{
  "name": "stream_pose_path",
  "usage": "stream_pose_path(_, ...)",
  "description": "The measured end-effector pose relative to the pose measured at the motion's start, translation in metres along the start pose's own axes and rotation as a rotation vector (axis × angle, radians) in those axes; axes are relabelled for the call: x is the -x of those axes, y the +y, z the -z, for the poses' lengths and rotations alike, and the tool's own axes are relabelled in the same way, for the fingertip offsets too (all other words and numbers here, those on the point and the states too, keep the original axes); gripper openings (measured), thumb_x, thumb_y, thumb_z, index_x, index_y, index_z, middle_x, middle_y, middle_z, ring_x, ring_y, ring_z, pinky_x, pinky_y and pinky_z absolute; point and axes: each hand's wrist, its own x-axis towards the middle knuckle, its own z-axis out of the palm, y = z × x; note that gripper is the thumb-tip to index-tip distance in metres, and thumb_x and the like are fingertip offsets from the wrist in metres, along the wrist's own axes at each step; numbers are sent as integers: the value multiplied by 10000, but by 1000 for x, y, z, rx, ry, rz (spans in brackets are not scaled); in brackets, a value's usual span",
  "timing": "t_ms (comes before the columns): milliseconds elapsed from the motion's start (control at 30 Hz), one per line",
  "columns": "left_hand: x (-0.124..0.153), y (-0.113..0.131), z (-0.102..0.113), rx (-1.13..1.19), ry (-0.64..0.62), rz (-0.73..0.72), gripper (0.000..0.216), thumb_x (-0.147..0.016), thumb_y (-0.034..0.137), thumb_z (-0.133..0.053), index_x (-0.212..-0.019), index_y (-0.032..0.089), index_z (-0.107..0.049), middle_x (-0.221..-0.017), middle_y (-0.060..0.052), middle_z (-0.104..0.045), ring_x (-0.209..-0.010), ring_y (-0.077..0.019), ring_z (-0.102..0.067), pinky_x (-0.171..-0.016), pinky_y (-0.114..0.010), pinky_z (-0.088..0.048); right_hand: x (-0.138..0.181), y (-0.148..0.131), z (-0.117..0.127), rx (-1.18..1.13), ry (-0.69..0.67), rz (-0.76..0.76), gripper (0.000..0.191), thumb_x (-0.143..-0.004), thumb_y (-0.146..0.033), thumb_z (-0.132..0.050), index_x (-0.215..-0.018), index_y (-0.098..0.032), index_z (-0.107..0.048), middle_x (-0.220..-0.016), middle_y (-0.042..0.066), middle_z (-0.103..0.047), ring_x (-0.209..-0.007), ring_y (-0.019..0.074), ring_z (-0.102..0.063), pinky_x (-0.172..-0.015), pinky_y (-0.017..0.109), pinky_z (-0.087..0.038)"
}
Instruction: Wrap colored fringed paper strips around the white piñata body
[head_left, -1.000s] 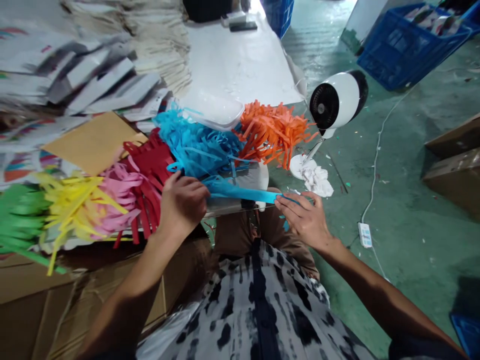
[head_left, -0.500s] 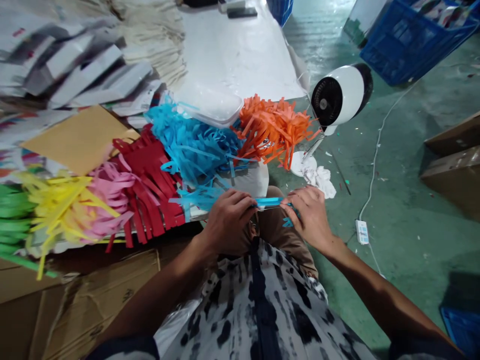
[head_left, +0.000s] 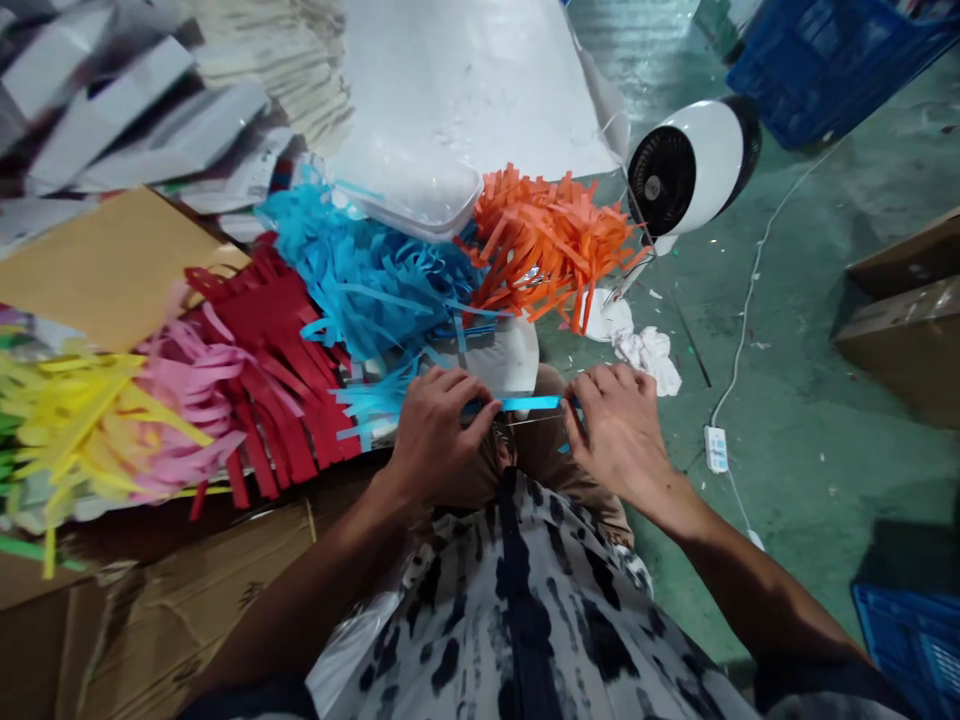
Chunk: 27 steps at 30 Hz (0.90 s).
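Strip: a thin blue paper strip [head_left: 529, 403] lay left-to-right between both hands, at the worktop's near edge.
Left hand [head_left: 435, 430]: fingers pinched shut on its left end.
Right hand [head_left: 619, 430]: fingers closed on its right end.
Behind: blue shredded-paper pile [head_left: 360, 270].

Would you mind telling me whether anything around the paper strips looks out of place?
A crumpled white wad lies on the green floor by the fan, with small scraps scattered around. Both hands hold a blue strip.
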Motion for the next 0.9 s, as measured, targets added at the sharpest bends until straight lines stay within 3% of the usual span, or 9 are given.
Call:
stream_pose_path(167, -2, 1, 0, -17, -14, 13, 190, -962, 295, -706, -810, 212, -626, -874, -31, -680, -913, -254, -584, -817, -389, -407, 0, 1, -1, 6, 47, -28, 164, -975, -351, -592, -994, -201, -655, -992, 91, -673, -987, 292, -526, -887, 448, -307)
stream_pose_path(267, 1, 2, -4, -37, 33, -2, 75, -966, 280, -695, -961, 207, -682, -972, -55, -716, -963, -265, -607, -841, -404, -423, 5, 0, -6, -8, 183, 46, 145, -995, -263, -596, -1096, -205, -682, -1082, 83, -723, -1093, 284, -551, -956, 456, -298)
stream_pose_path(367, 6, 9, -9, -80, 109, -171, 228, -989, 224, -652, -1210, 252, -701, -1170, -60, -746, -1093, -278, -618, -919, -440, -425, 11, -5, -15, -5, 336, 235, 203, -1028, -173, -576, -1173, -236, -704, -1098, 30, -781, -1126, 239, -577, -1016, 452, -278)
stream_pose_path(433, 10, 15, -13, -125, 98, -323, 282, -993, 213, -649, -1267, 262, -699, -1223, -43, -758, -1139, -285, -618, -950, -461, -419, 16, -7, -20, 12, 386, 296, 204, -1036, -171, -589, -1179, -238, -719, -1068, 6, -803, -1107, 220, -592, -1017, 442, -282)
stream_pose_path(567, 18, 8, -12, -256, 107, -402, 281, -1001, 171, -635, -1267, 232, -702, -1189, -19, -792, -1131, -271, -649, -975, -467, -416, 27, 1, -24, 58, 384, 298, 267, -1033, -174, -592, -1267, -223, -711, -1151, 16, -808, -1161, 232, -588, -1015, 445, -286)
stream_pose_path(767, 27, -48, 18, -269, 206, -419, 351, -908, 70, -657, -1110, 340, -752, -1070, 54, -815, -1073, -234, -677, -1049, -491, -433, 38, 23, -21, 56, 345, 283, 356, -992, -156, -622, -1331, -243, -689, -1246, 22, -792, -1228, 268, -576, -1007, 453, -281)
stream_pose_path(900, 17, -38, 28, -222, 291, -342, 214, -848, 120, -695, -981, 270, -770, -1115, -36, -781, -1127, -305, -627, -1048, -551, -462, 35, 20, -18, 18, 319, 283, 296, -986, -219, -614, -1261, -232, -723, -1224, 28, -796, -1218, 294, -582, -1018, 475, -285)
